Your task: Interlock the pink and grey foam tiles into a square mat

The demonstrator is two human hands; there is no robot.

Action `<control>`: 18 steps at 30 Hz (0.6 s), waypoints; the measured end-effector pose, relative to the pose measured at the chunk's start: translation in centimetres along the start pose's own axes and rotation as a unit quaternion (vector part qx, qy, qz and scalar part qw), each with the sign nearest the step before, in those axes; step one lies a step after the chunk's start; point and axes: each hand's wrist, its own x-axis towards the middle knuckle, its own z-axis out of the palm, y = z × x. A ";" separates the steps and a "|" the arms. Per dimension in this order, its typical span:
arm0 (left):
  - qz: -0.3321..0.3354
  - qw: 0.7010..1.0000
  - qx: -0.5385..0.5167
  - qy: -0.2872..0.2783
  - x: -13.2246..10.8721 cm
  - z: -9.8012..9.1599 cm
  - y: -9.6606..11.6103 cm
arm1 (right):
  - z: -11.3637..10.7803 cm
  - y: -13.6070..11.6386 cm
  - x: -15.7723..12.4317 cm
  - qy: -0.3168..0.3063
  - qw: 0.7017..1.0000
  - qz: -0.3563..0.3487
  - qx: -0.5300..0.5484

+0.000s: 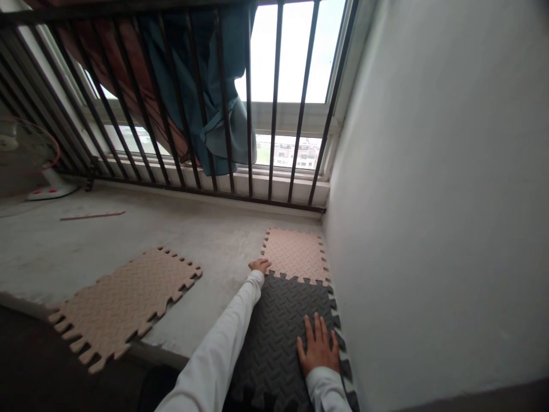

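**Foam tiles: light, bendy, best held at the teeth**

The right hand [317,346] lies flat, fingers spread, on the dark tile [278,326], which sits on the floor [214,240] against the wall [429,229]. The left hand [259,265] touches the near-left corner of the beige tile [294,254] joined just beyond (pinching or only resting, I cannot tell). Both tiles look light, soft and floppy, hardly fragile. The toothed edges seem the surest hold.
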 end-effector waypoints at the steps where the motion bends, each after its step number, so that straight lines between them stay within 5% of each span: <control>1: 0.005 0.999 -0.033 0.007 0.0 -0.2 0.3 | -0.1 0.0 0.0 0.000 1.000 0.002 0.001; 8: 0.043 0.972 -0.218 0.069 -1.7 -1.0 4.6 | -0.7 -0.1 0.1 -0.005 1.000 0.005 -0.009; 11: 0.054 0.954 -0.275 0.103 -2.0 -3.8 5.9 | -0.7 -0.1 0.1 -0.003 1.000 0.013 -0.023; 14: 0.056 0.937 -0.314 0.139 -2.2 -10.0 4.8 | -0.4 0.0 0.1 0.010 0.999 0.017 -0.034; 18: 0.041 0.905 -0.371 0.205 -3.6 -22.1 -0.8 | 0.0 0.1 0.2 0.033 0.999 0.001 -0.036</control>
